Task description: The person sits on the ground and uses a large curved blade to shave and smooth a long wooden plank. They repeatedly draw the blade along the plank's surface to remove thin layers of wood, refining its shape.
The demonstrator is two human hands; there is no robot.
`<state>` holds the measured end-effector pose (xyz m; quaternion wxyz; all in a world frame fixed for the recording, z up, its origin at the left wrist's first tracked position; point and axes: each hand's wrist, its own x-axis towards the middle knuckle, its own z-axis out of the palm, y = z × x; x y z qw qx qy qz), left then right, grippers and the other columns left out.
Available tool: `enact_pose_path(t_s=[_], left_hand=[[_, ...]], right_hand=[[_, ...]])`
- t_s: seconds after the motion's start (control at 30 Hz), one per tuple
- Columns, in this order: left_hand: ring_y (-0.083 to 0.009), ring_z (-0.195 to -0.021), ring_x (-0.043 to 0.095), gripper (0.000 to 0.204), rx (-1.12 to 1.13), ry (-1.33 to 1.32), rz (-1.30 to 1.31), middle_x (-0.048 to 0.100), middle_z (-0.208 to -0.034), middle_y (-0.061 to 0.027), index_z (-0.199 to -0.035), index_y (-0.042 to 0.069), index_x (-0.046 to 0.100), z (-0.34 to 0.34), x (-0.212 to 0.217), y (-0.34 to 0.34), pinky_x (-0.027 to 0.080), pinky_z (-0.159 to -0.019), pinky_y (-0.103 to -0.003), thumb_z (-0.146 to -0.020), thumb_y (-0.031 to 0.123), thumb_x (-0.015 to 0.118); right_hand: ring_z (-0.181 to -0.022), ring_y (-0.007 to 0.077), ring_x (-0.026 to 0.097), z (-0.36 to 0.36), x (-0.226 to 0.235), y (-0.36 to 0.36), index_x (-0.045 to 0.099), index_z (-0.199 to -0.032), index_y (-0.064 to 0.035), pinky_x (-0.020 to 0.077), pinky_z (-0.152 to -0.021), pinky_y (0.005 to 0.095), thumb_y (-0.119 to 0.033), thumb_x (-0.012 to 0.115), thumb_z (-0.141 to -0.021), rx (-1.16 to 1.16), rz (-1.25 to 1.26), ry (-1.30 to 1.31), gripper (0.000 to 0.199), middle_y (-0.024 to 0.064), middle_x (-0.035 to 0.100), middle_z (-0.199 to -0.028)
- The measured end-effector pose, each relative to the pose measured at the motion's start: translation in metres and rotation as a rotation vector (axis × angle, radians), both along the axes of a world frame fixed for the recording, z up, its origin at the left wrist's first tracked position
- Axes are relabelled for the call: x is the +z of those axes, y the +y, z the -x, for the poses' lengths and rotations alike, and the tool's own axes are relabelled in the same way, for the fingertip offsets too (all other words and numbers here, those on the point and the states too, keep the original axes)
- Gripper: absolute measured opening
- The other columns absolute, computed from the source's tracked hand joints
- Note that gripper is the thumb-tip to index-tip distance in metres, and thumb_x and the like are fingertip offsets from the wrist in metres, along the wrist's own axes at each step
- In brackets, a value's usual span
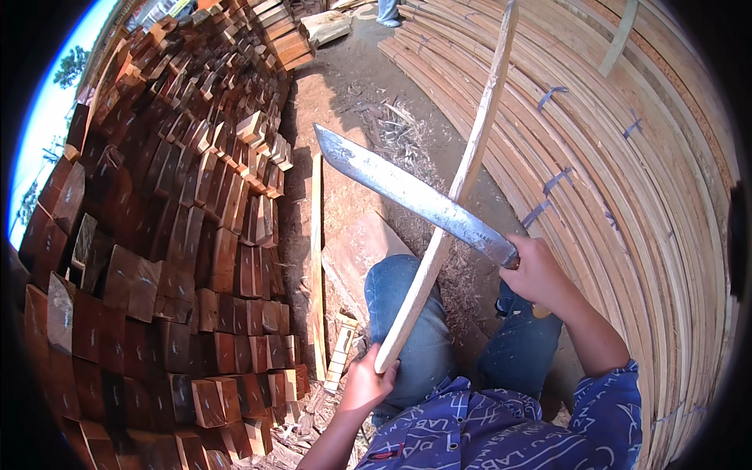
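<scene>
My left hand (365,385) grips the near end of a long, thin, pale wooden slat (458,184) that rises away from me, its far end up by the top of the view. My right hand (537,272) holds the handle of a long steel machete (411,193). The blade points up and to the left and crosses the slat near its middle, its edge against the wood. Both hands are above my knees in blue jeans (419,333).
A tall stack of reddish-brown timber blocks (168,235) fills the left. Bundles of long pale slats (627,180) tied with blue straps curve along the right. Between them lies bare ground with wood shavings (403,129), a loose plank (316,258) and a small offcut (341,352).
</scene>
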<state>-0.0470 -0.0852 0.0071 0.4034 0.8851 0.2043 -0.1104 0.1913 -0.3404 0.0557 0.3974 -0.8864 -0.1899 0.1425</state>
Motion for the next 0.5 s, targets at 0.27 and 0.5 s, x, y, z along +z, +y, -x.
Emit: enact_pose_path(t_s=[0.27, 0.5], left_hand=[[-0.0307, -0.085, 0.074, 0.047, 0.025, -0.002, 0.029, 0.071, -0.089, -0.0257, -0.122, -0.008, 0.055, 0.001, 0.003, -0.002, 0.058, -0.077, -0.037, -0.083, 0.01, 0.073], [-0.0407, -0.087, 0.071, 0.036, 0.072, -0.045, 0.136, 0.07, -0.088, -0.0265, -0.115, 0.0, 0.059, -0.004, -0.001, -0.001, 0.057, -0.075, -0.043, -0.083, 0.012, 0.072]], right_hand=[[-0.071, 0.0402, 0.067, 0.018, -0.007, -0.002, 0.061, -0.113, 0.0064, 0.0522, -0.066, 0.042, -0.005, 0.068, -0.074, 0.082, 0.029, 0.013, 0.041, 0.0263, 0.066, -0.078], [-0.072, 0.0417, 0.067, 0.036, -0.013, 0.002, 0.062, -0.111, 0.0034, 0.0527, -0.068, 0.0467, -0.007, 0.071, -0.075, 0.09, 0.03, 0.005, 0.038, 0.0235, 0.067, -0.076]])
